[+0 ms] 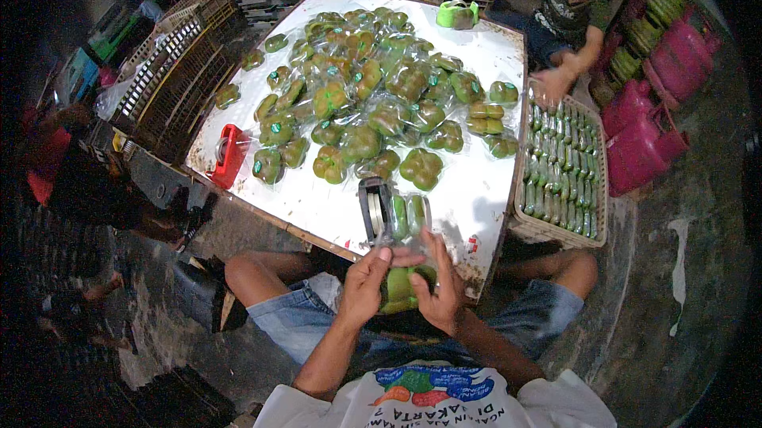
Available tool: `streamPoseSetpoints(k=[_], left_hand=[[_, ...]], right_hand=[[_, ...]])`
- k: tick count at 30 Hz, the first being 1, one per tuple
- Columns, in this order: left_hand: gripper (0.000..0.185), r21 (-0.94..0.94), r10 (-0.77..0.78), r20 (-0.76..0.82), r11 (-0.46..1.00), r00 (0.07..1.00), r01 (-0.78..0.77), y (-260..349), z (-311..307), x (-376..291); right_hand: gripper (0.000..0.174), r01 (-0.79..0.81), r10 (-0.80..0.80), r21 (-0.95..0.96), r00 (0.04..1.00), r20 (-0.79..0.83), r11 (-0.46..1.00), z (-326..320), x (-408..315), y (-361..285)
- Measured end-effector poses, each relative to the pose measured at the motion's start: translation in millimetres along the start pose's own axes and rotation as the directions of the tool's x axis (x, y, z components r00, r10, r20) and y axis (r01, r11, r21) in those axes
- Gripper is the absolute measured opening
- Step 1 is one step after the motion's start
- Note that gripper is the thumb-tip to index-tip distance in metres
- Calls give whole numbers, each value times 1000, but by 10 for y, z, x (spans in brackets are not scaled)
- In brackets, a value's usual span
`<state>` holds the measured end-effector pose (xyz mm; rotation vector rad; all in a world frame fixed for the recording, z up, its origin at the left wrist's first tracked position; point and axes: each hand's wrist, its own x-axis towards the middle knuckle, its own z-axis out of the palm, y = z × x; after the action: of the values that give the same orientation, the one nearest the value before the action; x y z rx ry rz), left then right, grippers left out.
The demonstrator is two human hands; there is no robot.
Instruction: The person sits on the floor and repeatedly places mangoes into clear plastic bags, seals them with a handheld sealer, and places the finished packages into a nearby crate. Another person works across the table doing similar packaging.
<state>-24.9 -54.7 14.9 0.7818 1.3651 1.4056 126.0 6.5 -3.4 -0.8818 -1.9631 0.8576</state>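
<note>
Close to my body at the table's near edge, a green bell pepper in clear plastic sits between my two hands. My left hand holds it from the left, thumb raised. On the other side, my right hand has its thumb against the pepper and its fingers stretched up along the plastic film. Just beyond my fingers stands a black tape dispenser. Touching or very near its right side is a plastic-wrapped green vegetable pack. A large heap of bagged green bell peppers covers the middle of the table.
The white tabletop also bears a red tape dispenser and a green one. At right, a crate holds rows of wrapped green produce. Another person's hand reaches over it. Pink gas cylinders stand beyond.
</note>
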Motion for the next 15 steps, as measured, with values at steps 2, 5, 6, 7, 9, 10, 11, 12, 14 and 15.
streamPoseSetpoints(k=[2,5,6,7,9,10,11,12,14,15], left_hand=[[38,75,95,80,992,992,-101,12,11,-41],[38,659,573,-11,621,820,-425,-112,8,85],[44,751,626,-149,575,765,-325,-144,102,108],[46,729,643,-78,558,762,-397,-140,112,86],[50,669,671,55,526,740,-526,-110,117,-12],[48,582,589,165,589,791,-560,-93,89,-47],[44,564,465,154,683,872,-464,-82,50,-41],[40,549,326,138,760,935,-347,-71,-16,-33],[25,434,150,50,887,987,-156,-96,-15,20],[25,403,123,29,907,992,-124,-124,-24,4]], right_hand=[[63,-353,294,198,916,274,914,27,-111,198],[59,-510,356,84,700,619,856,-214,80,203],[59,-537,397,65,694,601,841,-255,166,146],[57,-607,352,351,743,569,713,-216,150,125],[53,-547,308,794,828,468,264,-92,75,91],[59,-515,211,800,857,471,307,-84,83,141],[60,-485,215,738,873,437,469,-128,91,171],[61,-447,208,654,887,412,611,-168,146,172],[54,-303,122,635,942,313,711,-240,252,308],[51,-232,75,620,960,269,749,-256,311,340]])
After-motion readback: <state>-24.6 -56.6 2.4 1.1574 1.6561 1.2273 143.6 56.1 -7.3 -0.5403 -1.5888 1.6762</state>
